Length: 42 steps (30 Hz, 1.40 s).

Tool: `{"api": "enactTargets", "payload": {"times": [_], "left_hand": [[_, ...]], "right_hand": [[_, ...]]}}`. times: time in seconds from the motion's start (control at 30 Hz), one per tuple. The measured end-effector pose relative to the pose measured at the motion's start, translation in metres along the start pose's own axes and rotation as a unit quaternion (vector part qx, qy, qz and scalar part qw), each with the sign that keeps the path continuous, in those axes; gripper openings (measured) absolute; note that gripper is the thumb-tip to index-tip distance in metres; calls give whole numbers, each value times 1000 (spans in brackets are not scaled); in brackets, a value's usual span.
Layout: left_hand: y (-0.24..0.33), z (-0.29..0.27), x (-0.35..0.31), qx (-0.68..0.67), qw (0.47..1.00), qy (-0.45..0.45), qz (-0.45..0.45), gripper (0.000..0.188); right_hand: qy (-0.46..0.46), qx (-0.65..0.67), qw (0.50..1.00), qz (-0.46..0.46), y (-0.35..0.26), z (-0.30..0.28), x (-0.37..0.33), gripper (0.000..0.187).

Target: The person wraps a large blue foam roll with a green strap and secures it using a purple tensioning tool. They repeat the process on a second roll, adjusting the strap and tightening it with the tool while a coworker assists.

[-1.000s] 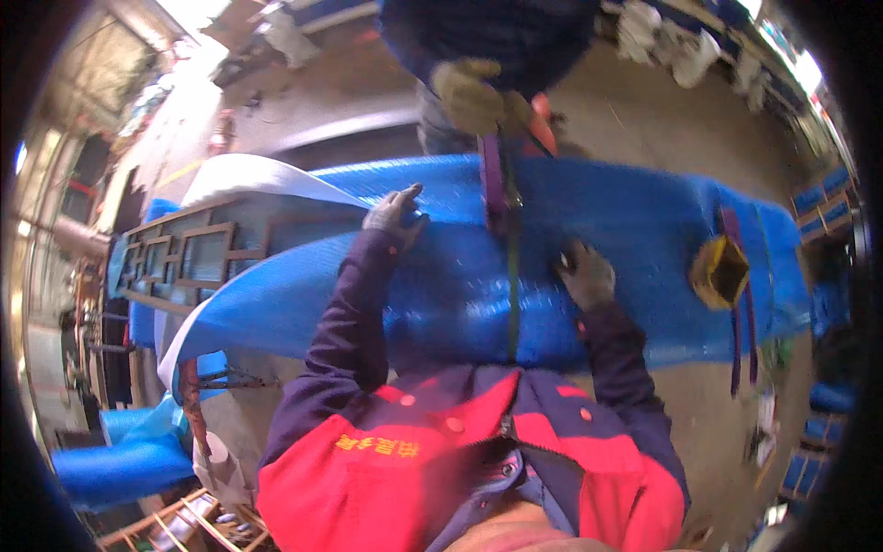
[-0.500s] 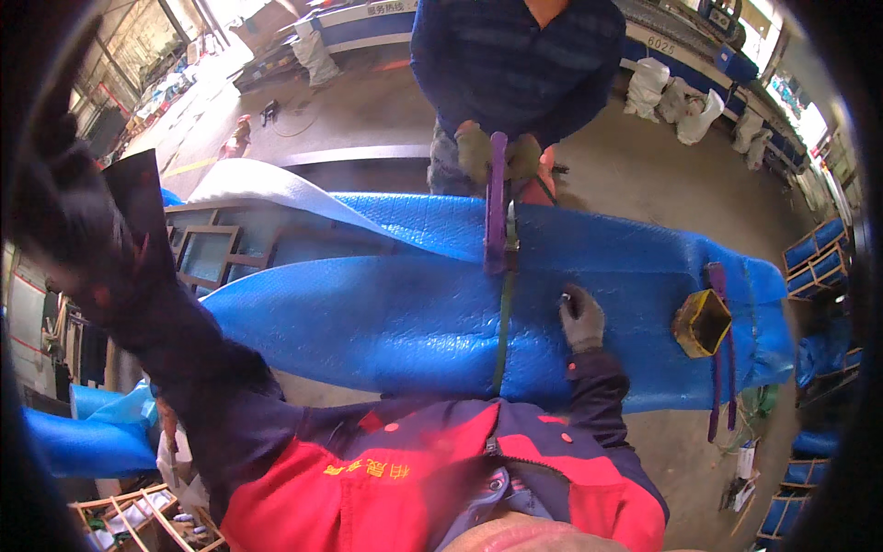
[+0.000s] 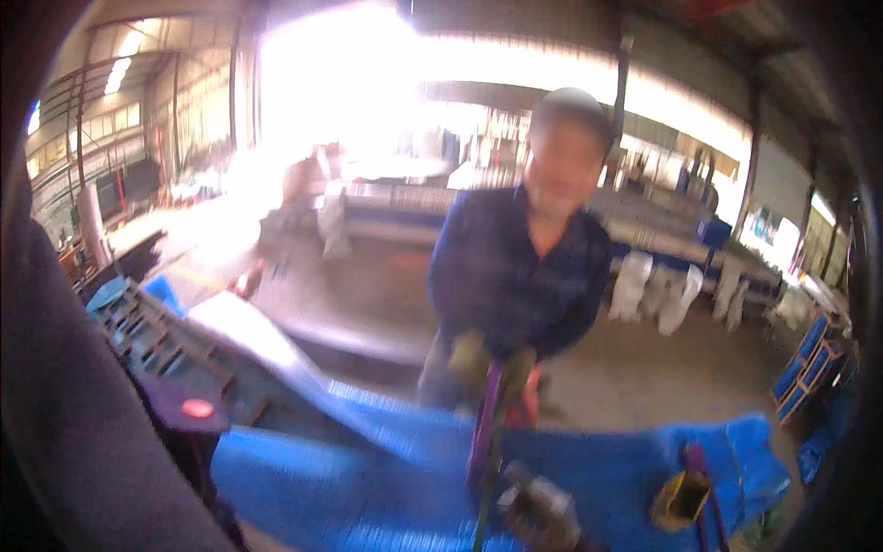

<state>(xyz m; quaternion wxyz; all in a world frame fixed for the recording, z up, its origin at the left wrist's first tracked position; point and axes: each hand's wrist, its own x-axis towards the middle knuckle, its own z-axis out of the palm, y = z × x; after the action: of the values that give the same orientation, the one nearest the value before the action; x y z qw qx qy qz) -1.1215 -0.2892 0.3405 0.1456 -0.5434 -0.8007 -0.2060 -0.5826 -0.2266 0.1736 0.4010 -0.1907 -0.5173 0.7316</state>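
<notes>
My right hand (image 3: 544, 513), in a grey glove, is low over the blue wrapped bundle (image 3: 607, 478), just right of a dark green strap (image 3: 486, 511). Motion smears its fingers, so I cannot make out whether it holds anything. Of my left arm, only the dark sleeve (image 3: 101, 405) shows, large along the left side; the hand itself is out of sight. Across the table from me, a person in dark blue has gloved hands (image 3: 471, 361) at the upper end of a long purple piece (image 3: 485, 428) standing against the bundle.
A yellow-edged hollow ring (image 3: 681, 501) lies by another purple piece (image 3: 696, 460) on the bundle's right end. At left, white-lined wrap (image 3: 244, 322) is folded back from dark frames (image 3: 170, 345). White sacks (image 3: 679, 299) hang along the machine behind.
My view has tipped up, bringing the other person's head and the hall into sight. My left sleeve now fills the left side. My right hand appears closer to the green strap.
</notes>
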Motion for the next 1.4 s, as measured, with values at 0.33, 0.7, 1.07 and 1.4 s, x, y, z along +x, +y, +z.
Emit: {"api": "enactTargets", "payload": {"times": [0.33, 0.7, 1.07, 1.4], "left_hand": [[15, 29, 16, -52, 998, -20, -17, 56], [-28, -36, -10, 10, 993, 119, -21, 54], [7, -151, -55, 31, 950, 295, 96, 52], [265, 66, -160, -458, 872, -60, 161, 50]], "right_hand": [[-31, -270, 961, -55, 9, 73, 51, 33], [-37, -411, 900, -140, -31, 49, -16, 35], [92, -401, 869, -275, -13, 19, -26, 31], [131, -3, 979, -159, 4, 27, -12, 28]]}}
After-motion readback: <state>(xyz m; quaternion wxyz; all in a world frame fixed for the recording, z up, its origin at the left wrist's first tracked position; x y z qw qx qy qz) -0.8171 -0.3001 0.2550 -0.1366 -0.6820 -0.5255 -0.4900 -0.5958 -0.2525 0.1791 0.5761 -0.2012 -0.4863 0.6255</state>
